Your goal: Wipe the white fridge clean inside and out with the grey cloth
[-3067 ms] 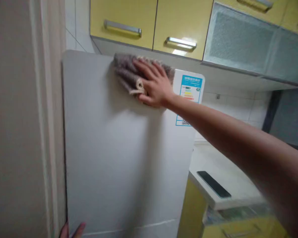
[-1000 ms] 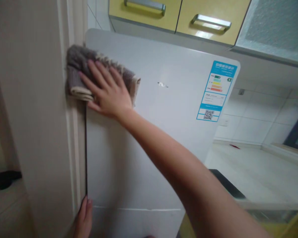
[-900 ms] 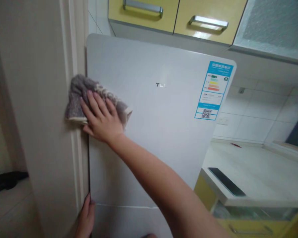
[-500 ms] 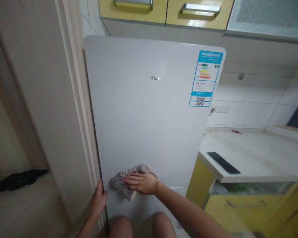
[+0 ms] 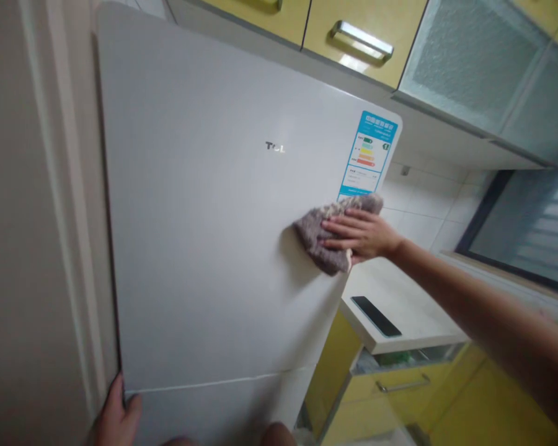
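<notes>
In front of you stands the big white refrigerator (image 5: 190, 217), filling most of the view, with a pale seam running across its front low down. Above it, the yellow wall cabinets (image 5: 376, 18) carry metal bar handles, and a frosted glass panel (image 5: 469, 68) sits to their right. Right of the refrigerator is the white counter (image 5: 413, 303), over a yellow drawer (image 5: 381, 402), with the dark-framed window (image 5: 525, 217) farther off.

The folded grey-brown cloth (image 5: 318, 241) lies against the upper door, its top covering the bottom of the blue-and-white label (image 5: 367, 155) and one corner reaching the door's right edge. Your right hand (image 5: 365, 234) is on it, fingers stretched out flat over the fabric. Your left hand (image 5: 116, 415) is at the refrigerator's left edge by the seam, thumb on the front; the frame cuts it off, so you cannot tell how tightly it grips.

On the counter near its front lies what looks like a dark phone (image 5: 376, 316). Smallest is the TCL logo (image 5: 275, 147), left of the label.
</notes>
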A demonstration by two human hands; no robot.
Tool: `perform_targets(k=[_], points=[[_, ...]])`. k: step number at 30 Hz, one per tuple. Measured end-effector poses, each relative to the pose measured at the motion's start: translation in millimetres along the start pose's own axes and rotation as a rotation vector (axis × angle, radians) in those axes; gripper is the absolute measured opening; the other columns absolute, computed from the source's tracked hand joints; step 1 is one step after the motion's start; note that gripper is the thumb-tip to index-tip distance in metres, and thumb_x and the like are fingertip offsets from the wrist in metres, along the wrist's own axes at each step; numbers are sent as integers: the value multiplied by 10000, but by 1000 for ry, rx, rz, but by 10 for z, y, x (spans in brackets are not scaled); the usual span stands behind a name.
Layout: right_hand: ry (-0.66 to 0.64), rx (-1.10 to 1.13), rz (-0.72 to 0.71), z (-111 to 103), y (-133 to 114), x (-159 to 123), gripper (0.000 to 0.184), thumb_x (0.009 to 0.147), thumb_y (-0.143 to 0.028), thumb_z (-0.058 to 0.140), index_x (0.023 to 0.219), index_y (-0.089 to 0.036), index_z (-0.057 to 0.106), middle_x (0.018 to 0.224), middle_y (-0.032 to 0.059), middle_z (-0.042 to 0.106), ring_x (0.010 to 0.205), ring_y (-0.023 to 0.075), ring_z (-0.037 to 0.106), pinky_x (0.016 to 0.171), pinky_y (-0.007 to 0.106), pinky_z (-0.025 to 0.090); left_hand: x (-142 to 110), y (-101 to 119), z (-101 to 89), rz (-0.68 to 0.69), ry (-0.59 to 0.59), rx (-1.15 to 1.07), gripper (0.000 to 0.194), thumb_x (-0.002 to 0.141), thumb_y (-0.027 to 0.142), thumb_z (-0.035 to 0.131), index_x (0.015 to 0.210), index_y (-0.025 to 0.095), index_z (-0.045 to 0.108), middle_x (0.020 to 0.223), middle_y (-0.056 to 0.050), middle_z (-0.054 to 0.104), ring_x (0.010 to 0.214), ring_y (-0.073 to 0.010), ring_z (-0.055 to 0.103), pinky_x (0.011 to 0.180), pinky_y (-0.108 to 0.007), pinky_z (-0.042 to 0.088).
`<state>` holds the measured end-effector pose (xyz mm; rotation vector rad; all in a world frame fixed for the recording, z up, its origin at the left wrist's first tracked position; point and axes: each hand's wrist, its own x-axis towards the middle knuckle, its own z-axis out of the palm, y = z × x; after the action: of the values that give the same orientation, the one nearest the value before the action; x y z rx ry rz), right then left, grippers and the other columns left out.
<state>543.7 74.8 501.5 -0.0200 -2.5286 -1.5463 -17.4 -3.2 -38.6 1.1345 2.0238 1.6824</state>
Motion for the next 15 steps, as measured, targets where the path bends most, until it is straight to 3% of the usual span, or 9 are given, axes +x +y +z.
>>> perform_targets(k=[2, 4, 7, 9, 11, 15], points=[[-41, -123, 228, -188, 478, 65, 900, 988, -900, 256, 1432, -266, 717, 1683, 49, 477, 1561, 222, 464, 1275, 493, 384, 20, -89, 24, -39, -17, -31, 718, 686, 479, 598, 1365, 247, 635, 1165, -100, 807, 1241, -394, 738, 1149, -481, 562], [-15, -303, 522, -286, 815, 197, 1096, 947, -914, 126, 1474, -127, 677, 1718, 153, 392, 1594, 281, 409, 1231, 521, 393, 41, -183, 37, -76, -38, -70, 734, 650, 481, 618, 1353, 272, 631, 1187, -92, 806, 1306, -421, 704, 1196, -514, 520], [139, -486, 995, -245, 1018, 472, 1091, 996, -788, 40, 1542, -24, 595, 1735, 257, 301, 1626, 276, 349, 1229, 510, 363, 71, -272, 38, -152, -61, -158, 698, 607, 466, 652, 1292, 334, 620, 1239, -63, 810, 1381, -450, 654, 1239, -573, 456], [232, -512, 1219, -140, 954, 645, 988, 1041, -712, 81, 1587, -32, 546, 1727, 275, 314, 1629, 255, 339, 1259, 514, 330, 79, -264, 30, -211, -44, -178, 633, 594, 455, 652, 1220, 375, 616, 1227, -12, 820, 1368, -444, 664, 1235, -587, 449], [302, -484, 1289, -21, 742, 764, 879, 1062, -671, 199, 1615, -61, 509, 1711, 265, 355, 1622, 265, 341, 1280, 543, 307, 74, -202, 19, -241, -37, -176, 584, 595, 460, 644, 1175, 400, 610, 1189, 34, 829, 1344, -427, 681, 1224, -578, 463], [344, -325, 1092, 258, -91, 797, 798, 1019, -691, 364, 1613, -183, 522, 1747, 175, 330, 1632, 332, 310, 1282, 619, 301, 48, -35, -10, -147, -41, -134, 553, 633, 500, 624, 1178, 413, 617, 1063, 51, 842, 1254, -393, 735, 1136, -545, 561]])
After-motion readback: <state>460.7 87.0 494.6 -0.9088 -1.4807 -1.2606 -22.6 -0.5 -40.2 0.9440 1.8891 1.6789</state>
